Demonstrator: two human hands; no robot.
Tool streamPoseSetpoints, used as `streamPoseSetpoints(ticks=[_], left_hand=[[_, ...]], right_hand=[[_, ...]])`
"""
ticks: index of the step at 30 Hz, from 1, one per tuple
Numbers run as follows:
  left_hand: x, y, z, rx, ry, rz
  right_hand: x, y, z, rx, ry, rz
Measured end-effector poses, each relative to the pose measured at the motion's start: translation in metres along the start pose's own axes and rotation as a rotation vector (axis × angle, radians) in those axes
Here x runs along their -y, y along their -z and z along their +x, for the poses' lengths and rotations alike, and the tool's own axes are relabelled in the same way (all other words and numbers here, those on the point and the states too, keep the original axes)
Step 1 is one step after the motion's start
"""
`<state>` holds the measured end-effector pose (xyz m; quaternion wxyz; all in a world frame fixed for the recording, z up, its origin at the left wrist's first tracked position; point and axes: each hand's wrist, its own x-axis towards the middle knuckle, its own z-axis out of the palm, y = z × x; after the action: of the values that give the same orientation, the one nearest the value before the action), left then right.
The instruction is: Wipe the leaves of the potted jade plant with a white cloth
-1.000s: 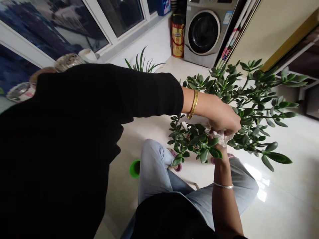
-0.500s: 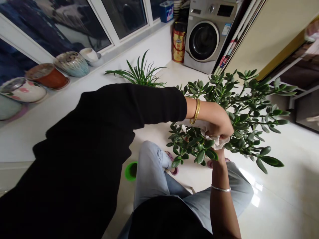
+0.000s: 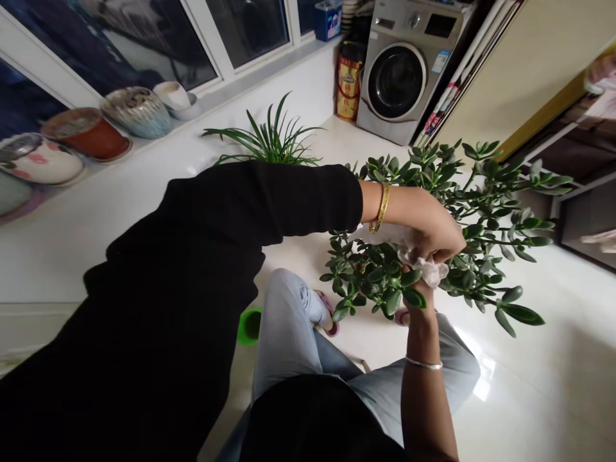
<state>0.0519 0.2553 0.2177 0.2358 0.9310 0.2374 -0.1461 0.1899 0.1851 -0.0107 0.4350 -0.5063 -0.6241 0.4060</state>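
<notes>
A large jade plant [image 3: 481, 224] with thick green leaves spreads before me. My left hand [image 3: 441, 236], a gold bracelet at its wrist, reaches across from the left into the branches. Its curled fingers grip a crumpled white tissue [image 3: 434, 273]; whether it is paper or thin cloth is hard to tell. From below comes my right hand [image 3: 426, 296], under the tissue and among the leaves, with a silver bangle further down the arm. The right fingers are hidden behind the tissue, the left hand and the foliage.
A green container [image 3: 249, 327] stands on the floor left of my knee. Behind my left arm is a spiky-leaved plant [image 3: 276, 138]. Several pots, one of them terracotta [image 3: 91, 135], line the windowsill. A washing machine [image 3: 399, 70] stands at the back.
My left hand has shifted slightly right, with the tissue still in it. The right hand stays beneath it among the leaves. The view has tilted a little.
</notes>
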Motion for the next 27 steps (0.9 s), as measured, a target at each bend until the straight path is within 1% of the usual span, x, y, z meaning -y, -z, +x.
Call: streamPoseSetpoints(ticks=[2, 4, 5, 7, 8, 10, 12, 14, 15, 16, 18, 20, 23, 27], left_hand=[[0.009, 0.001, 0.002, -0.031, 0.051, -0.097], [0.020, 0.004, -0.001, -0.101, 0.103, -0.227], [0.026, 0.004, -0.006, -0.149, 0.108, -0.300], [0.037, 0.003, -0.020, -0.268, 0.054, -0.457], [0.041, 0.000, -0.030, -0.350, 0.043, -0.536], [0.045, -0.013, -0.053, -0.568, 0.065, -0.671], [0.043, -0.035, -0.075, -0.777, 0.136, -0.768], [0.035, -0.062, -0.090, -0.933, 0.216, -0.852], [0.029, -0.075, -0.095, -0.979, 0.246, -0.880], [0.024, -0.087, -0.098, -0.998, 0.275, -0.890], [0.015, -0.105, -0.098, -0.981, 0.331, -0.858], [0.009, -0.111, -0.092, -0.935, 0.403, -0.805], [0.007, -0.106, -0.082, -0.843, 0.480, -0.702], [0.007, -0.093, -0.075, -0.744, 0.502, -0.622]], right_hand=[[0.011, -0.002, 0.001, -0.009, -0.045, 0.085], [0.020, -0.004, 0.000, -0.019, -0.094, 0.153], [0.024, -0.004, -0.001, -0.023, -0.108, 0.171], [0.030, -0.005, -0.003, -0.028, -0.120, 0.189], [0.031, -0.005, -0.004, -0.029, -0.126, 0.200], [0.031, -0.005, -0.005, -0.029, -0.135, 0.227], [0.027, -0.007, -0.005, -0.024, -0.161, 0.283], [0.021, -0.009, -0.005, -0.016, -0.193, 0.341], [0.019, -0.010, -0.005, -0.010, -0.208, 0.364], [0.017, -0.011, -0.005, -0.003, -0.219, 0.378], [0.016, -0.013, -0.005, 0.018, -0.230, 0.392], [0.018, -0.014, -0.004, 0.040, -0.236, 0.408], [0.023, -0.014, -0.004, 0.055, -0.235, 0.417], [0.026, -0.013, -0.005, 0.066, -0.241, 0.440]])
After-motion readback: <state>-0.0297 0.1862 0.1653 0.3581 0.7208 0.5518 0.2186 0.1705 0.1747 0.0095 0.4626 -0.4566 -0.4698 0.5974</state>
